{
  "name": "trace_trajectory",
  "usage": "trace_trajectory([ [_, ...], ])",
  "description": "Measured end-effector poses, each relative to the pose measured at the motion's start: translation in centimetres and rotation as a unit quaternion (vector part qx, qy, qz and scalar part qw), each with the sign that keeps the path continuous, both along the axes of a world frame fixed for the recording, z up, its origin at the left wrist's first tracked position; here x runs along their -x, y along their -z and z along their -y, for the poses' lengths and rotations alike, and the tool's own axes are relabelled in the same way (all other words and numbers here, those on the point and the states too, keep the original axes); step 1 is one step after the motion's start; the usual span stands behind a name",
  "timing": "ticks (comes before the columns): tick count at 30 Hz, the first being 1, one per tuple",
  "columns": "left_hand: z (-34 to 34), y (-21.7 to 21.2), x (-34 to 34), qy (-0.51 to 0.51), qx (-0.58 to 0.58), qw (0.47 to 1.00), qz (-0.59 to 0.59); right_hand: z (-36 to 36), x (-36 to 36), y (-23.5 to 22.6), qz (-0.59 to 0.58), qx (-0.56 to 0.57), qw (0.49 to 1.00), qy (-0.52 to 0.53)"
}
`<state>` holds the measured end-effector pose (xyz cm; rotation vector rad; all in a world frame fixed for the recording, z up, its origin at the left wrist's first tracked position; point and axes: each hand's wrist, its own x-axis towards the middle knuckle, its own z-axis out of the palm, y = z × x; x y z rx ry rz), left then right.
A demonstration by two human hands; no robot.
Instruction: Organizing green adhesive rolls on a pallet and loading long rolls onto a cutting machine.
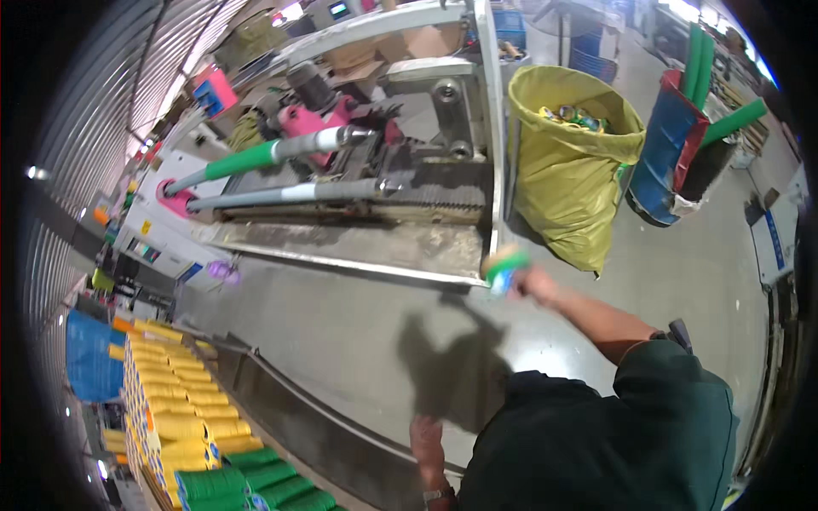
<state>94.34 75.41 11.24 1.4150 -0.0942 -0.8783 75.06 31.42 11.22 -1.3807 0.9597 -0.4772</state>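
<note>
My right hand (532,285) reaches out to the right of centre, closed around a small green, white and tan roll (509,266) that is smeared by motion. The roll is beside the front right corner of the machine frame (443,277). Low in the middle, my left hand (426,434) hangs over the grey floor, with a band on its wrist; its fingers are too unclear to read. Two long spindles (294,192) stick out across the machine, and one carries a green sleeve (243,162).
A yellow sack (562,187) holding small colourful pieces stands right of the machine. Beyond it are a blue and red drum (660,162) and green tubes (733,122). Stacked yellow rolls (179,400) and green rolls (264,477) fill the lower left, behind a dark rail (315,400).
</note>
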Motion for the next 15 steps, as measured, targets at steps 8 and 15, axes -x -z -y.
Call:
trace_trajectory([
  [8,4.7,0.4,-9.5,-0.01,-0.102,0.993,0.049,12.4,-3.9,-15.2,0.228,0.015,0.943,0.241],
  [15,6.1,4.9,-24.9,-0.005,-0.095,0.988,0.118,5.4,-24.5,-5.0,0.08,0.011,0.996,-0.048],
])
